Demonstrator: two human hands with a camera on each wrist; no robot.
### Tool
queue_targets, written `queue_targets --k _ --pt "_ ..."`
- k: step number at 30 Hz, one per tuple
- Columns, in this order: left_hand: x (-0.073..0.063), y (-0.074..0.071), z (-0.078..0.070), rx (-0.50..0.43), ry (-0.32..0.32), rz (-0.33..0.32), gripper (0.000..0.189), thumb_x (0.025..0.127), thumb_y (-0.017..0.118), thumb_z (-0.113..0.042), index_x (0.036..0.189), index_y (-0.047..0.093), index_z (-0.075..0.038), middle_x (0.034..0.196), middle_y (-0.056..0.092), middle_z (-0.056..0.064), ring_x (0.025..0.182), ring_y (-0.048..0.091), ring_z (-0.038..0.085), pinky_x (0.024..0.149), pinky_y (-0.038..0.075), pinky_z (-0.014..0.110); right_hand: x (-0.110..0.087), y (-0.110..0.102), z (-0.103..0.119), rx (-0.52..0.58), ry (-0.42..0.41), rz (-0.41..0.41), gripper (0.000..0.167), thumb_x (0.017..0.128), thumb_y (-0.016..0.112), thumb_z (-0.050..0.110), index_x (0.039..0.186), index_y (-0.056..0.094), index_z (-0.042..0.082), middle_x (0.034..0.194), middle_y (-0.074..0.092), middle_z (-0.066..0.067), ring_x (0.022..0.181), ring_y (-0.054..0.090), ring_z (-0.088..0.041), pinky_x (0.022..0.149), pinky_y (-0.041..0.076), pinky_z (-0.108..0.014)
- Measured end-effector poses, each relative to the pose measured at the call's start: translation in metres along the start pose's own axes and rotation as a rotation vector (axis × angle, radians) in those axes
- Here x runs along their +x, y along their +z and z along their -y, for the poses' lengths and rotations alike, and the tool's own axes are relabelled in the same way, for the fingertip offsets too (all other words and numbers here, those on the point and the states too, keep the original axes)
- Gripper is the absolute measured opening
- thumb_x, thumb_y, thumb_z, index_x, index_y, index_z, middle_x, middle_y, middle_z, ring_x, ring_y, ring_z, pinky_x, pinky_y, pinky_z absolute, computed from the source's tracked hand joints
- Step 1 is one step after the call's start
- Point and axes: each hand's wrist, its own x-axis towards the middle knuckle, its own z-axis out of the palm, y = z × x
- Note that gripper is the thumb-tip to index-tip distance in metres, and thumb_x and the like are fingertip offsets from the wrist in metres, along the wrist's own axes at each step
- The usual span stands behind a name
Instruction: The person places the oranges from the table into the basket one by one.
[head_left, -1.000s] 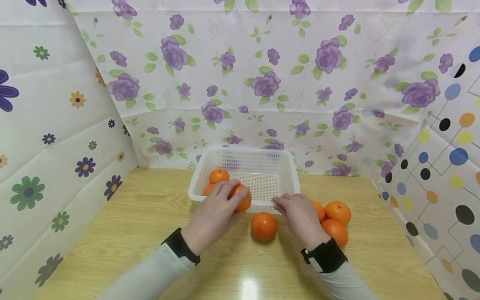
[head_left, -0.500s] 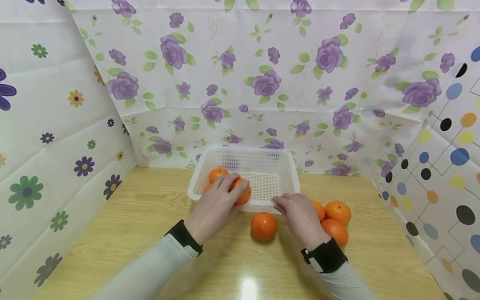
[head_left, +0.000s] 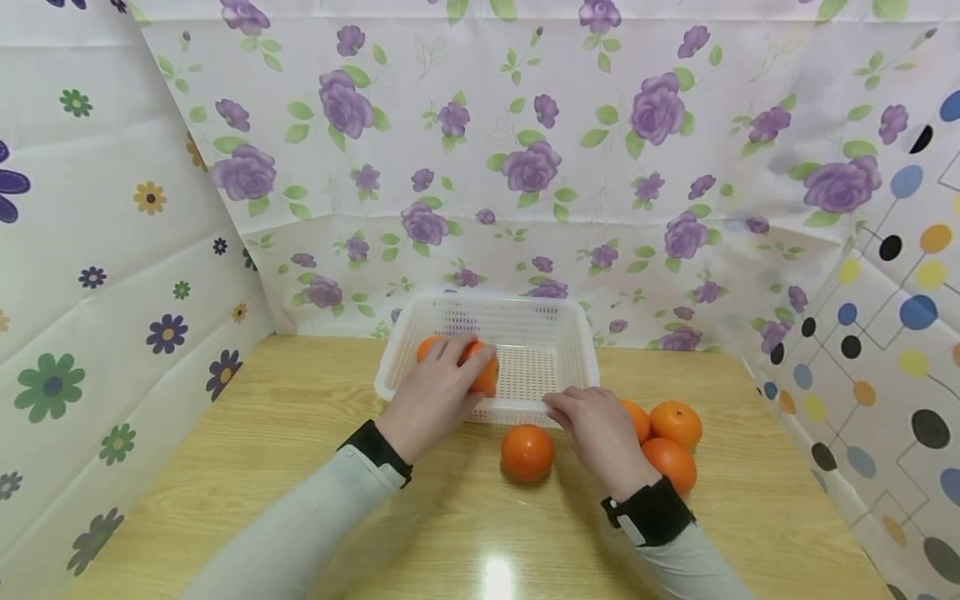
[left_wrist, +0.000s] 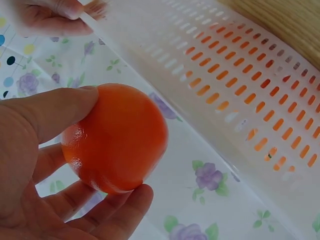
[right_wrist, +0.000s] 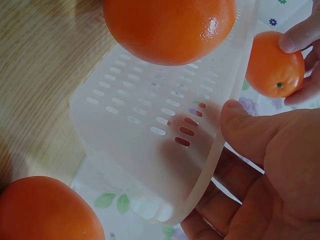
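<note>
My left hand [head_left: 433, 385] grips an orange [left_wrist: 117, 137], thumb on one side and fingers curled round the other, over the front left part of a white perforated plastic basket [head_left: 576, 333]. Behind that hand another orange [head_left: 427, 346] shows partly inside the basket; the rest of that corner is hidden. With thumb over the front rim and fingers under it, my right hand [right_wrist: 280, 165] holds the basket near its front right corner. A single orange [head_left: 527, 452] lies on the table just in front of the basket, between my two hands.
Right of my right wrist, several oranges [head_left: 677, 423] sit bunched together on the wooden table [head_left: 315, 400]. A flower-printed cloth [head_left: 525, 125] rises behind the basket, with patterned cloths on the left and right sides.
My left hand has carried its orange forward over the front rim and lower into the basket, covering more of the fruit there. My right hand stays put on the rim.
</note>
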Motion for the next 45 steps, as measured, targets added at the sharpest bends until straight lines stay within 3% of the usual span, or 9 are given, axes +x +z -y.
queue_targets --k 11,23,38,45 --pt "0.013 0.004 0.009 -0.003 -0.032 0.031 0.062 0.090 0.096 -0.018 0.144 0.065 -0.010 0.142 0.061 0.023 0.126 0.061 0.045 0.106 0.057 0.053 0.000 -0.001 0.000 0.003 0.011 0.015 0.019 0.100 0.083 0.015 0.119 0.084 0.012 0.106 0.081 -0.002 0.096 0.072 -0.030 0.094 0.057 -0.048" --pt "0.025 0.010 0.016 0.007 -0.017 0.021 0.058 0.090 0.095 -0.016 0.139 0.066 -0.010 0.136 0.061 0.020 0.118 0.061 0.041 0.090 0.064 0.045 0.000 -0.001 0.000 0.000 0.002 0.008 0.019 0.101 0.083 0.016 0.119 0.084 0.012 0.105 0.080 -0.003 0.096 0.072 -0.030 0.095 0.057 -0.048" --pt "0.036 0.014 0.027 0.014 -0.096 0.129 0.051 0.096 0.088 -0.015 0.141 0.065 -0.011 0.142 0.059 0.020 0.129 0.056 0.041 0.103 0.060 0.046 0.000 -0.001 0.000 -0.008 0.028 0.040 0.020 0.102 0.082 0.016 0.120 0.084 0.011 0.106 0.080 -0.003 0.096 0.072 -0.030 0.095 0.057 -0.048" --pt "0.039 0.016 0.030 0.020 -0.098 0.145 0.053 0.094 0.090 -0.014 0.141 0.066 -0.011 0.141 0.059 0.020 0.124 0.058 0.041 0.101 0.060 0.045 0.000 -0.001 0.000 -0.006 0.022 0.030 0.019 0.101 0.082 0.016 0.120 0.084 0.012 0.105 0.080 -0.003 0.095 0.072 -0.030 0.095 0.056 -0.048"
